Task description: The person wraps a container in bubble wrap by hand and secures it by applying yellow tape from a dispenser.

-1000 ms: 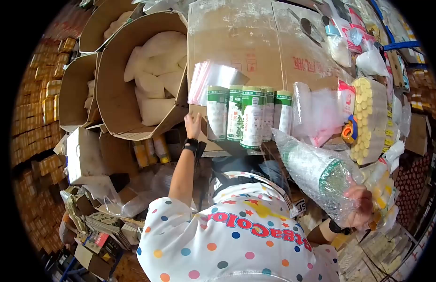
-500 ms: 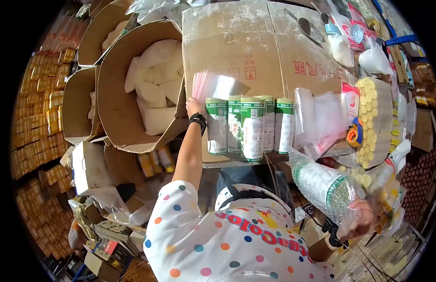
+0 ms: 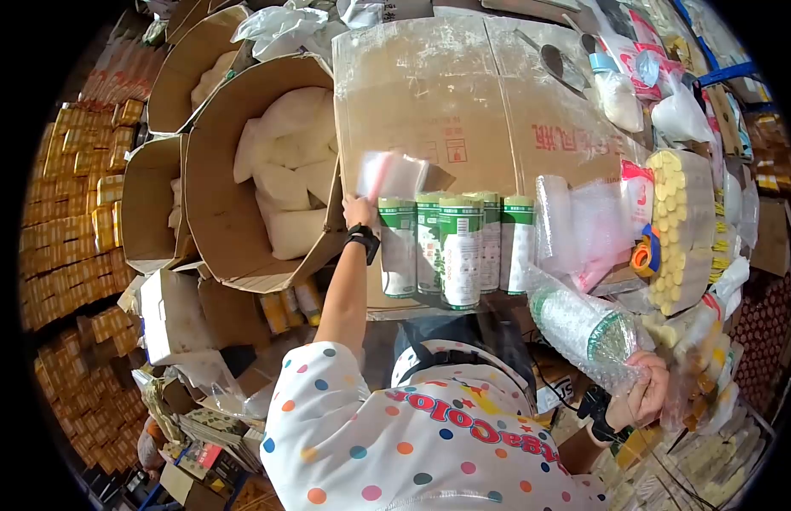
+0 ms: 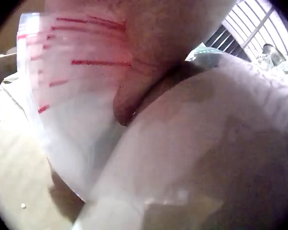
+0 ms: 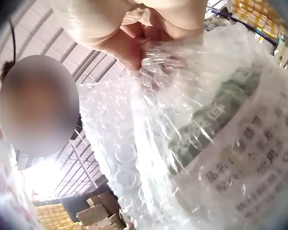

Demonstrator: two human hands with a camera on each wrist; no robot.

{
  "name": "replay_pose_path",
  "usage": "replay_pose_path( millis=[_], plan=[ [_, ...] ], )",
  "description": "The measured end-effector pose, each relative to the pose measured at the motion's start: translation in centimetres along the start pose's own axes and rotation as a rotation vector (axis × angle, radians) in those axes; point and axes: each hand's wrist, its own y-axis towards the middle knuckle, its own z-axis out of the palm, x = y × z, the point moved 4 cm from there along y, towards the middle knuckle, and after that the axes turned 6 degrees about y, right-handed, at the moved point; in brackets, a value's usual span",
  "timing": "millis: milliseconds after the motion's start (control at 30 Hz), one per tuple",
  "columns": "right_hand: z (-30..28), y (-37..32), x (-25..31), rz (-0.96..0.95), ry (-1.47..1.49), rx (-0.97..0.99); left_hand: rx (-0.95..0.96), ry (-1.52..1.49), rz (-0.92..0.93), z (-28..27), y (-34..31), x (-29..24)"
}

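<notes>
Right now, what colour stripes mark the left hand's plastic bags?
Red stripes, clearest in the left wrist view.

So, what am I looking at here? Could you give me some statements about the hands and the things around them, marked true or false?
1. The right hand grips bubble wrap. True.
2. The left hand is empty. False: it holds clear bags with red stripes.
3. Pale bundles lie in the large open box. True.
4. The shirt is plain black. False: it is white with coloured dots.
5. Green-and-white cylinders are grouped near the left hand. True.
</notes>
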Motion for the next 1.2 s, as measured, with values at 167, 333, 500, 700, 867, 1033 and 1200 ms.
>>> replay_pose_path(
  millis=[167,333,500,700,867,1033,1200],
  plan=[
    [-0.1,0.4,-0.7,0.012,-0.027,-0.030,-0.038,-0.246,-0.040,0.9,0.2,0.2],
    [0.6,1.1,-0.9,0.017,0.004,-0.003,-0.133,-0.547,0.055,-0.5,0.3,0.4],
    [-0.7,1.5,-1.2,0.055,0.027,-0.002,-0.065,-0.206,-0.041,-11.2,1.3,-6.1],
    [-1.5,1.1,-1.8,0.101,0.016,-0.047,-0.692,-0.048,0.650,-17.3,3.6,-19.4],
    [-2.9,-0.3,-2.5,0.155,-0.004,-0.122,-0.503,0.281,0.860,-5.6,5.2,-29.1],
    [-2.8,0.1,-2.4,0.164,0.028,-0.105,0.107,0.306,0.826,0.6,6.1,-29.8],
    [-1.5,1.3,-1.7,0.129,-0.061,-0.038,0.056,-0.037,0.816,-5.6,3.9,-26.6]
  ],
)
